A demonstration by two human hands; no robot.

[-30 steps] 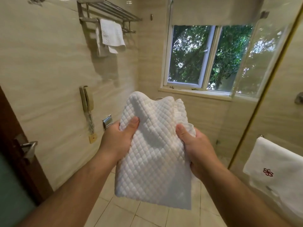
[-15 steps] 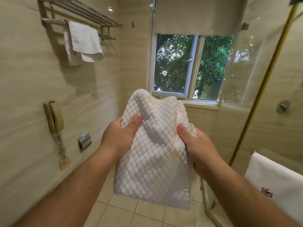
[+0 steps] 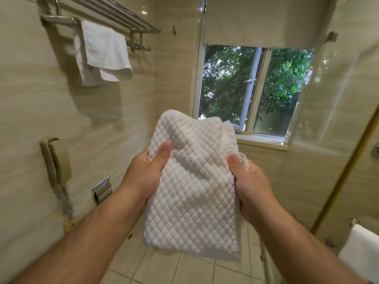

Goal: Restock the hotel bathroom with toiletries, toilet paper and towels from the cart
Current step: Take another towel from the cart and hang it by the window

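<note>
While the left hand (image 3: 141,179) and right hand (image 3: 254,185) each hold a pinching grip on the upper sides of the white towel (image 3: 192,191), it hangs lengthwise downward, below and right of the wall rack (image 3: 98,19). The left hand is nearer the rack, whose lower bar carries a hanging cloth (image 3: 106,50).
</note>
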